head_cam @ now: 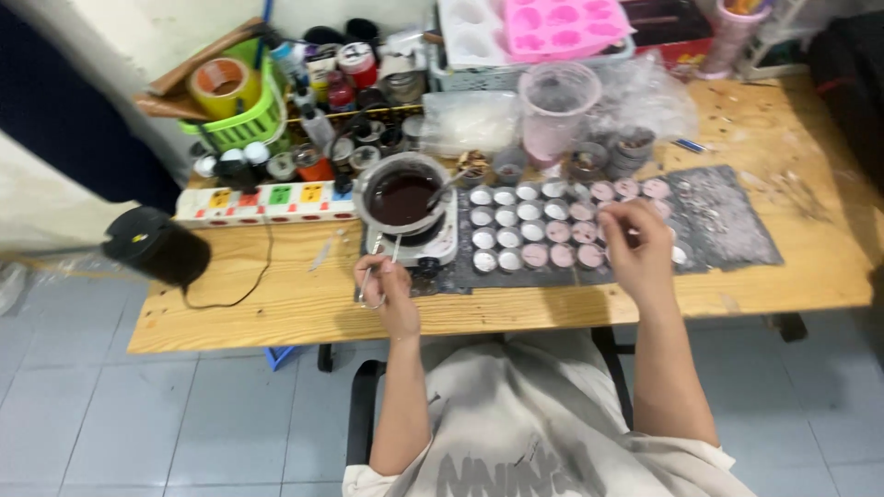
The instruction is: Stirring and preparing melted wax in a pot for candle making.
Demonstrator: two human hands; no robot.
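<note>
Many little round cups (531, 225) sit in rows on the counter (276, 304), between the two hands. Some look pink and full, others look white and may still need filling. The left hand (387, 290) is closed on thin metal tongs (371, 269), just below the pot (401, 195) of dark liquid. The right hand (638, 241) bends over the cups, fingers pinched; I cannot tell what it holds.

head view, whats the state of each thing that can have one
left hand: closed on the thin metal handle
right hand: fingers pinched over the small round tins
small round tins: set in rows, some with pale fill, some pinkish
pot: on the small hotplate, holds dark liquid
measuring jug: upright, looks empty
pink mould: cavities empty
power strip: cord plugged in
</note>
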